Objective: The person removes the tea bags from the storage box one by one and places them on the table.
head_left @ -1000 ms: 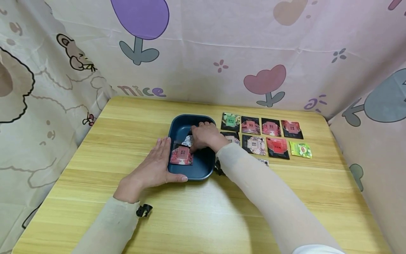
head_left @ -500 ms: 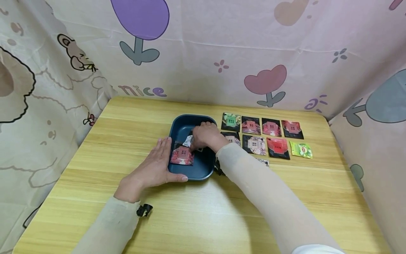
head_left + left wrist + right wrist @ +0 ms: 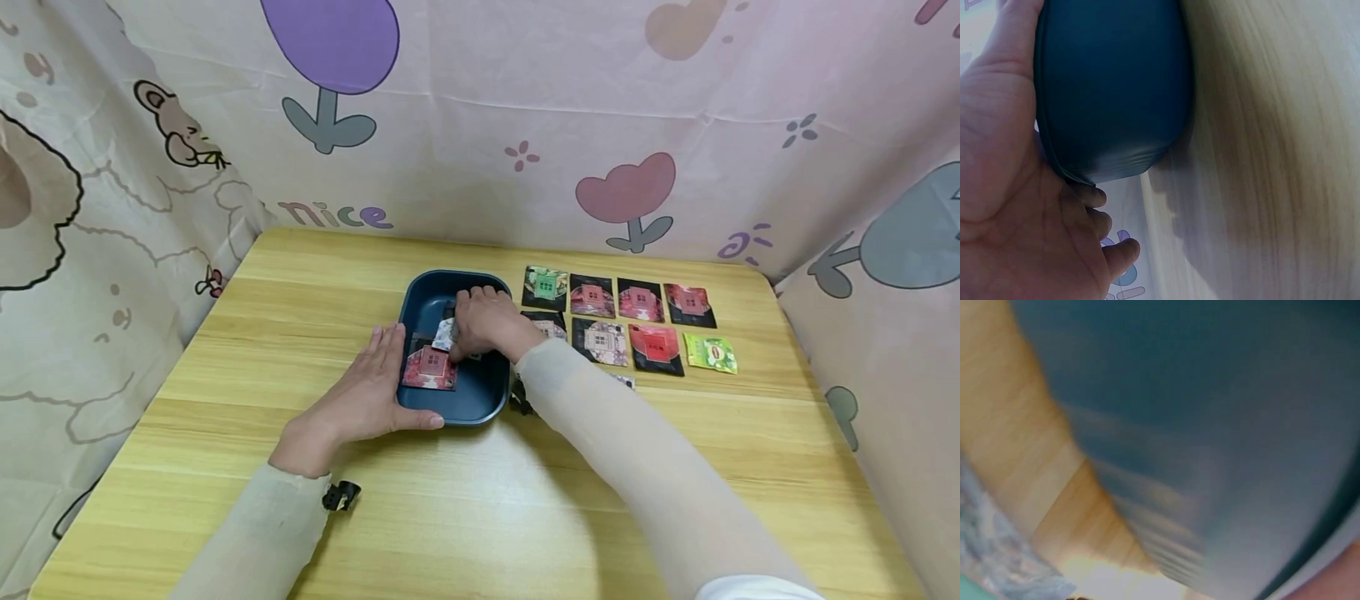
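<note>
A dark blue rectangular box (image 3: 472,408) stands on the table. My left hand (image 3: 360,387) rests along its left wall with straight fingers, the thumb lying by the near rim; in the left wrist view the palm is against the box wall. My right hand (image 3: 487,323) reaches down inside the box, fingers curled, and grips a black-and-white tea bag sachet (image 3: 444,333); its fingertips are largely hidden. Beside that sachet, a red tea bag sachet (image 3: 430,367) lies flat at the box's left side. Part of another sachet (image 3: 476,357) shows under the right hand.
Right of the box, sachets lie in rows, among them a green one (image 3: 545,287), a red one (image 3: 656,348) and a yellow-green one (image 3: 711,353). The right forearm partly covers another sachet (image 3: 624,382). A patterned curtain (image 3: 465,125) hangs behind the wooden table (image 3: 465,517).
The black-and-white sachet has turned a little more upright beside the right hand's fingers. Both hands stay in nearly the same place, and the box has not visibly moved.
</note>
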`<state>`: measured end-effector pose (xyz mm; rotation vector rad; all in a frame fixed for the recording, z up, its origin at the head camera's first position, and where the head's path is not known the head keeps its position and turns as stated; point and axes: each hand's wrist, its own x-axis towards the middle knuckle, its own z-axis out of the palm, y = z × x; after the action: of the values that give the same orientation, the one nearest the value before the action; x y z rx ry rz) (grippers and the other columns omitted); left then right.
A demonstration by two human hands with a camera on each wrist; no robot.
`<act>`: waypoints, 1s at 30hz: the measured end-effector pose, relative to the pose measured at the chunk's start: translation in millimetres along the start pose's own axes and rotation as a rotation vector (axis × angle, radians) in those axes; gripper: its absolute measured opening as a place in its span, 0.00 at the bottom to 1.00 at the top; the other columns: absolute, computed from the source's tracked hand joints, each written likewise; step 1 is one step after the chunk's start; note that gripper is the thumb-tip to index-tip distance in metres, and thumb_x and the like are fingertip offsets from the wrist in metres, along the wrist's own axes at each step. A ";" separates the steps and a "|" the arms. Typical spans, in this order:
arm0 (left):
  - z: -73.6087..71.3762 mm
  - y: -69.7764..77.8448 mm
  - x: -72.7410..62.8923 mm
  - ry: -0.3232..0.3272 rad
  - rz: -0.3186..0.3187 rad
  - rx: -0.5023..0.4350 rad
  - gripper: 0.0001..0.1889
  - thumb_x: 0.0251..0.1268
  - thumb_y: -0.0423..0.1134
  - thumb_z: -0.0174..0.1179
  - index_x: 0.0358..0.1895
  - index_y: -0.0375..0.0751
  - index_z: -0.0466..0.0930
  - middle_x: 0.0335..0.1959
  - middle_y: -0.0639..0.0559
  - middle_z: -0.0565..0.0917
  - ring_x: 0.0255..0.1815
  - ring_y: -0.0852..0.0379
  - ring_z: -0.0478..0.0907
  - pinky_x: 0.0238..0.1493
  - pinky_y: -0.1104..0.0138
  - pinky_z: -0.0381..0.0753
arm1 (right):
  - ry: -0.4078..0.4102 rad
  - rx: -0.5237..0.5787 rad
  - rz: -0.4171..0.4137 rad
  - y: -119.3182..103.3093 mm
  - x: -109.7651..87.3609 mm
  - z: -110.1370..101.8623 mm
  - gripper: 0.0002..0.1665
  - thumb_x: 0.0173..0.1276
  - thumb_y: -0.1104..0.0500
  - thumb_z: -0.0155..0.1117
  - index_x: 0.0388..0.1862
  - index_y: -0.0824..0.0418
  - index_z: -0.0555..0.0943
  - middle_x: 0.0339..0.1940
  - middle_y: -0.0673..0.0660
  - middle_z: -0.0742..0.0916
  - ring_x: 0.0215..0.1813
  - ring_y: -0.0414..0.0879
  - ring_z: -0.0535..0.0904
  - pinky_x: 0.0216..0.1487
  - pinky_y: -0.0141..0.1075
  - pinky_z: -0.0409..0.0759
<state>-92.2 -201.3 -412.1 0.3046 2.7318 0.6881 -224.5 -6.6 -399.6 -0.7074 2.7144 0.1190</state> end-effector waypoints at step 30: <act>-0.7 1.7 1.5 -0.010 -0.001 0.021 0.78 0.51 0.76 0.72 0.86 0.38 0.24 0.88 0.38 0.32 0.88 0.37 0.24 0.85 0.37 0.38 | 0.218 -0.105 -0.208 8.4 -39.2 -13.9 0.57 0.57 0.24 0.69 0.72 0.62 0.69 0.64 0.60 0.75 0.61 0.54 0.69 0.70 0.45 0.74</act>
<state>-93.6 -199.7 -411.0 0.3107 2.7312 0.6563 -200.5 16.5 -373.3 -1.0867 2.8332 0.1432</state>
